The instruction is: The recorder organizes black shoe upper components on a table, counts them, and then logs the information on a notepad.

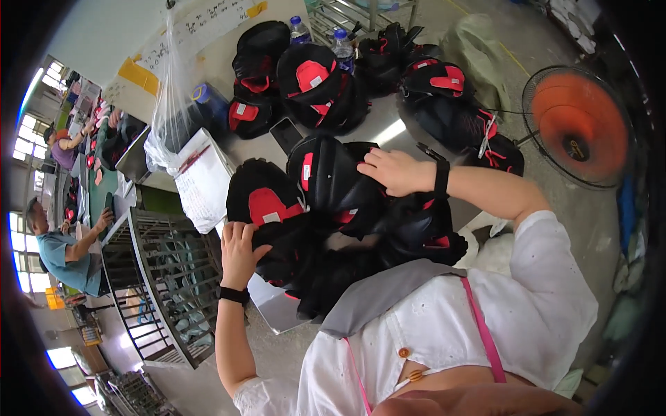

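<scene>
A heap of black shoe uppers with red linings and small white labels lies in front of me on the table. My left hand (pixel 240 254) grips the left edge of a black shoe upper (pixel 281 249), fingers over its rim and thumb apart. Just above is an upper with a red panel (pixel 267 202). Farther right, my right hand (pixel 397 172) has its fingers curled over the edge of another black shoe upper (pixel 331 177), palm down. The undersides of both grips are hidden. More black uppers (pixel 416 232) are piled between my arms, close to my body.
Stacked uppers (pixel 312 80) and two water bottles (pixel 343 48) stand at the back. A phone (pixel 285 136) lies beside a written pad (pixel 205 180). A fan (pixel 576 128) stands right; a metal rack (pixel 163 277) stands left. Two people work at far left.
</scene>
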The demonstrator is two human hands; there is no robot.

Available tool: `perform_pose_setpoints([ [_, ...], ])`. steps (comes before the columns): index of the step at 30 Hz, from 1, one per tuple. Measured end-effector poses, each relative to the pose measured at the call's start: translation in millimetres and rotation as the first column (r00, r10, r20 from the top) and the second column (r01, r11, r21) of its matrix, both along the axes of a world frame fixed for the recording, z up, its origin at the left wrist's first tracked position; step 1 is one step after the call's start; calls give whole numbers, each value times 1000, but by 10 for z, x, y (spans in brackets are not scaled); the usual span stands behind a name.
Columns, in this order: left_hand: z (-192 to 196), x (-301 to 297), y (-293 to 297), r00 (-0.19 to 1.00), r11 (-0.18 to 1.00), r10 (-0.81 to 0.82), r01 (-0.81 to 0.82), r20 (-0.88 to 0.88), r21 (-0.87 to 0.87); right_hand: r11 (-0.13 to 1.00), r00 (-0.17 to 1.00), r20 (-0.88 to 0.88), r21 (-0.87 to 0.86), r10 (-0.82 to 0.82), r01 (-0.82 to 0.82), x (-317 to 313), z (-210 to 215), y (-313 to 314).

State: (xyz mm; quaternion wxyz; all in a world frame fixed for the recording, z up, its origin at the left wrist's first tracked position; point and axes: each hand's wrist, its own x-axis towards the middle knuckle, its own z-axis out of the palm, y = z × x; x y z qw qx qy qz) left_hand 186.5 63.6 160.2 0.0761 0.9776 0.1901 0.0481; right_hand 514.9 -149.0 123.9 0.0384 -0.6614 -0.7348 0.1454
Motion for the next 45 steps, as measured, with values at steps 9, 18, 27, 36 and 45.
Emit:
perform_pose_setpoints([
  [9,-117,336,-442,984,971,-173,177,-44,160,980,974,105,-7,198,-199,-288,385,1094],
  [18,-142,329,-547,984,979,-171,174,-42,108,959,997,-51,-278,-61,45,-1015,-174,1611],
  [27,-209,332,-583,992,990,-124,123,-3,73,806,987,144,-576,-68,139,-1236,-395,1739],
  [36,-442,611,-557,973,986,101,-71,-209,148,982,-12,-991,-131,-131,138,-844,500,955],
  [45,-487,666,-356,998,1000,17,-18,-65,-15,998,86,-996,35,40,-50,-977,548,608],
])
